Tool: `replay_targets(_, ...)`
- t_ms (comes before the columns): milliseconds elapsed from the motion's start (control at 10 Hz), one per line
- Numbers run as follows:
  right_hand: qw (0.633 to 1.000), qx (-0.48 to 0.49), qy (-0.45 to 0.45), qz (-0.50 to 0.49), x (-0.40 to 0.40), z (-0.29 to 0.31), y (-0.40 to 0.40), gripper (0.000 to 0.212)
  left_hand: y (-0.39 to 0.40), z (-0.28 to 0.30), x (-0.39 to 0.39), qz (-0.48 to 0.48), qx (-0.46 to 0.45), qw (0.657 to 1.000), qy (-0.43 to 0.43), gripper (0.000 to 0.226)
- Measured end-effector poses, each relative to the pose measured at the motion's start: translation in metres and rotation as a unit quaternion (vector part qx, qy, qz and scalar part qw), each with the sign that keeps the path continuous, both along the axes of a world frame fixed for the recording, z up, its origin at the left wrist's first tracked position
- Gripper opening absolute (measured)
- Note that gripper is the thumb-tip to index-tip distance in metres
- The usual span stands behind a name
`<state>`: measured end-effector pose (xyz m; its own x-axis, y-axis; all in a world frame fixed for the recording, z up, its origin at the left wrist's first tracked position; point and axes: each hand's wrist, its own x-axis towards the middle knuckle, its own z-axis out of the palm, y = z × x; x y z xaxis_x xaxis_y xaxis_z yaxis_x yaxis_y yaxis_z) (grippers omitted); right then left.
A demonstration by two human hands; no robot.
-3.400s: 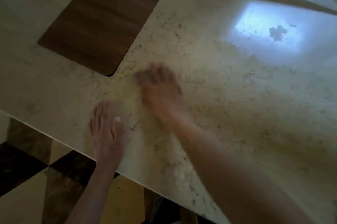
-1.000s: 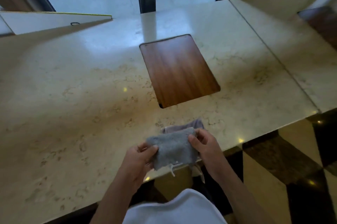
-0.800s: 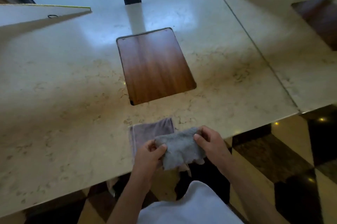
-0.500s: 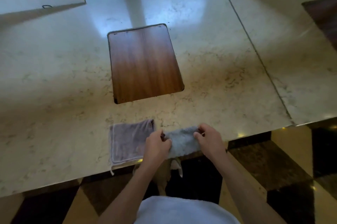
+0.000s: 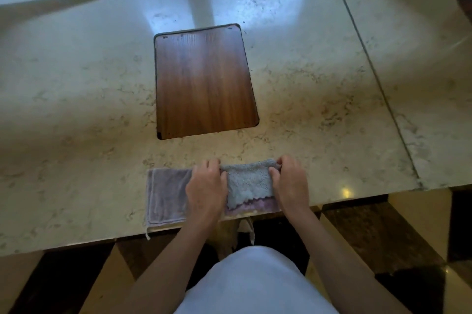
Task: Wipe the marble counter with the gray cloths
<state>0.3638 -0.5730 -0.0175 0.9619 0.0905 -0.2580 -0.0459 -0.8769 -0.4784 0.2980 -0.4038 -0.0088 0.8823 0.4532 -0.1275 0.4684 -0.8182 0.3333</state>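
A cream, veined marble surface (image 5: 76,109) fills most of the head view, with a rectangular dark-brown wooden panel (image 5: 204,81) set flush into it. At the near edge lies a flat purplish-gray cloth (image 5: 166,196). On its right part rests a smaller, fluffy gray terry cloth (image 5: 249,182), pinched at either end by the left hand (image 5: 205,189) and the right hand (image 5: 290,183), thumbs pressing into the pile. A seam (image 5: 378,83) runs through the marble on the right. Below the edge shows a dark-and-tan polished floor (image 5: 357,232).
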Motion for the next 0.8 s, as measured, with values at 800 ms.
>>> replay_targets(800, 0.971, -0.049, -0.011, 0.234, -0.086, 0.004, 0.040, 0.056, 0.095, -0.033, -0.115, -0.137, 0.087, 0.985, 0.059, 0.066)
